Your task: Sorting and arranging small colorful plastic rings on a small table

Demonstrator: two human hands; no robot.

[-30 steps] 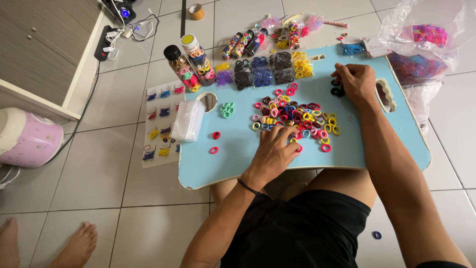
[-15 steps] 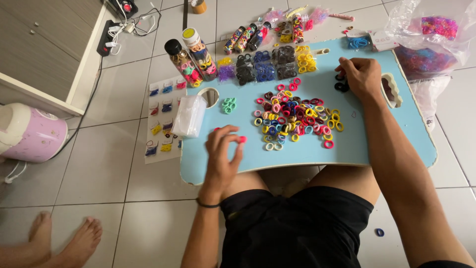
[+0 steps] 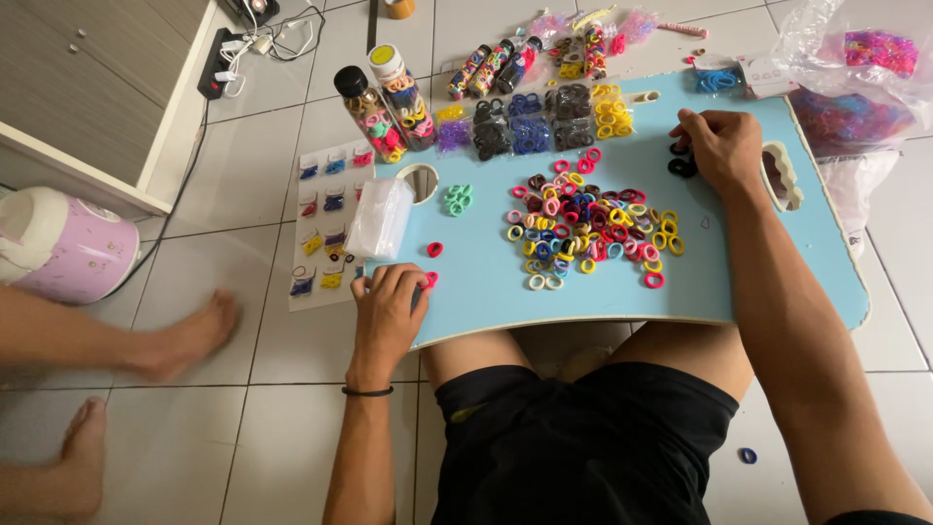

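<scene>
A light blue lap table (image 3: 758,282) lies across my legs. A pile of small colourful hair ties (image 3: 593,228) covers its middle. My left hand (image 3: 387,309) rests at the table's front left edge, fingers curled, fingertips pinching a red hair tie (image 3: 431,280). Another red tie (image 3: 434,249) lies just beyond it, and a few green ties (image 3: 458,199) lie farther back. My right hand (image 3: 724,146) sits at the far right of the table, fingers closed over some black hair ties (image 3: 680,166).
A stack of clear bags (image 3: 381,219), two tie-filled bottles (image 3: 371,115) and sorted tie bundles (image 3: 530,122) line the table's far left. A packet sheet (image 3: 326,228) lies on the floor. Another person's feet (image 3: 190,340) and a pink cooker (image 3: 53,248) are left; plastic bags (image 3: 855,83) are right.
My left hand drew back from the pile to the table's front left edge, by a red tie. Another person's legs moved farther in from the left. My right hand stayed put.
</scene>
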